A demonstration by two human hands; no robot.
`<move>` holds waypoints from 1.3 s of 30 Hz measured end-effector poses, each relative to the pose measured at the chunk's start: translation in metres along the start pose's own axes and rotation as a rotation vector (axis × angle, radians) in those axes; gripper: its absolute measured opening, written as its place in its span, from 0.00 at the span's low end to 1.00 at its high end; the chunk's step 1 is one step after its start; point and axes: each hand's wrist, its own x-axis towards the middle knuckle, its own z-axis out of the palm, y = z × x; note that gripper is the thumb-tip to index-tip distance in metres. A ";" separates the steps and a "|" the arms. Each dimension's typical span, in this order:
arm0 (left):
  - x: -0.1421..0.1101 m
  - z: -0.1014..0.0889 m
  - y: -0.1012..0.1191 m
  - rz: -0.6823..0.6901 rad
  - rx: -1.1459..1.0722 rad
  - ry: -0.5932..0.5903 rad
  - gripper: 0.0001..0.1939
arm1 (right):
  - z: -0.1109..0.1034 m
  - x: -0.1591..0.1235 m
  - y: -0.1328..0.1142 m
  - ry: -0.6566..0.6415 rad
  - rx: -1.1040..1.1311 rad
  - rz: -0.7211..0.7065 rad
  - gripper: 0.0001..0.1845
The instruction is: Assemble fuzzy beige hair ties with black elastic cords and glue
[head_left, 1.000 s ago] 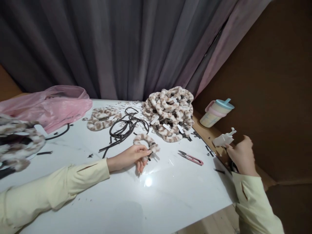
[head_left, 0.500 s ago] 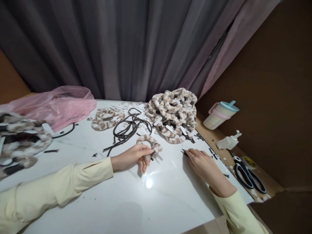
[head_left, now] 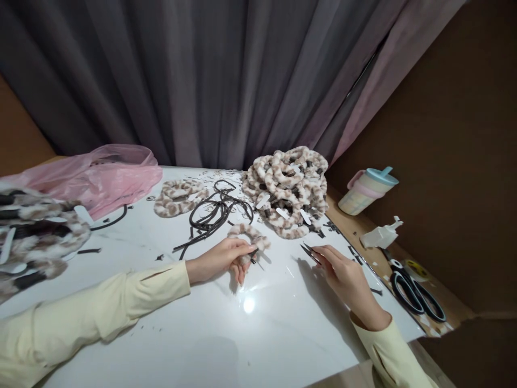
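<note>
My left hand (head_left: 226, 257) is closed on a small fluffy ring (head_left: 251, 234) in white and brown, just above the white table (head_left: 194, 318). A black end piece (head_left: 254, 254) shows at its thumb and fingertips, with a thin pale strip beside it. To the right, my right hand (head_left: 343, 272) grips a small dark tool with two pointed tips (head_left: 310, 253). Its tips are slightly apart and point toward the ring without touching it. The fingers hide its rear end. A loose coil of black cord (head_left: 212, 218) lies beyond my left hand.
A heap of fluffy rings (head_left: 288, 188) stands at the back right; more rings (head_left: 44, 237) are piled left, near a pink plastic bag (head_left: 117, 178). Along the right edge are black-handled scissors (head_left: 418, 296), a white bottle (head_left: 382, 235) and a lidded cup (head_left: 365, 191).
My right hand has lifted and turned a little, so more of the dark pointed tool shows. The left hand keeps its hold on the ring, nearly still. The view has shifted slightly.
</note>
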 end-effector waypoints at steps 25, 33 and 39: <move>-0.006 0.011 0.000 0.013 -0.085 0.065 0.18 | 0.010 -0.008 -0.124 0.020 0.632 0.320 0.11; -0.007 0.021 -0.009 0.094 -0.020 0.239 0.18 | 0.016 -0.002 -0.134 -0.071 0.694 0.303 0.11; -0.007 0.027 -0.012 0.160 -0.014 0.346 0.19 | 0.020 -0.001 -0.133 -0.050 0.681 0.317 0.11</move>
